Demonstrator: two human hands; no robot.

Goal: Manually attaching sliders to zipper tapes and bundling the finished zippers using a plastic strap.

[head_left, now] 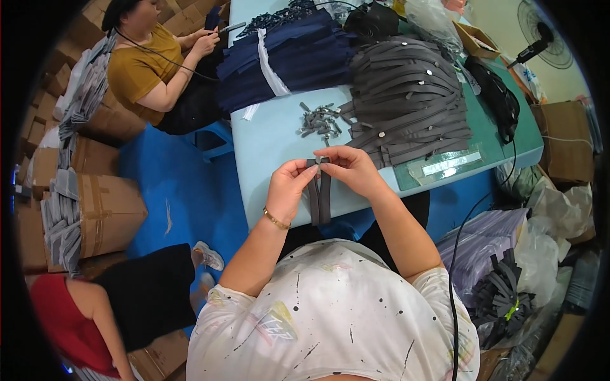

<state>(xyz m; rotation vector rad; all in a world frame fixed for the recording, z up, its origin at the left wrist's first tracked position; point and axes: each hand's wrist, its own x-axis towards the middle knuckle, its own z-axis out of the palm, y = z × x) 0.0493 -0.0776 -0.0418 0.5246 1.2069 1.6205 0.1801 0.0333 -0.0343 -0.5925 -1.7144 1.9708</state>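
Note:
In front of me, at the table's near edge, a grey zipper (319, 202) hangs down in two side-by-side strips. My left hand (286, 189) pinches its upper end between thumb and fingers. From the other side my right hand (357, 171) closes thumb and fingertips on the same end, at a small bright piece that looks like a zipper slider, mostly hidden by the fingers. Just beyond my hands lies a loose pile of zipper sliders (319, 120) with grey pulls. To its right spreads a thick stack of grey zippers (406, 95).
A heap of navy strips (298, 54) covers the far left of the table (267, 136). A green mat (413, 178) lies at right, with a black bag (499, 95) on it. One person (143, 70) sits across at left; another (76, 317) is at lower left, near cardboard boxes (111, 213).

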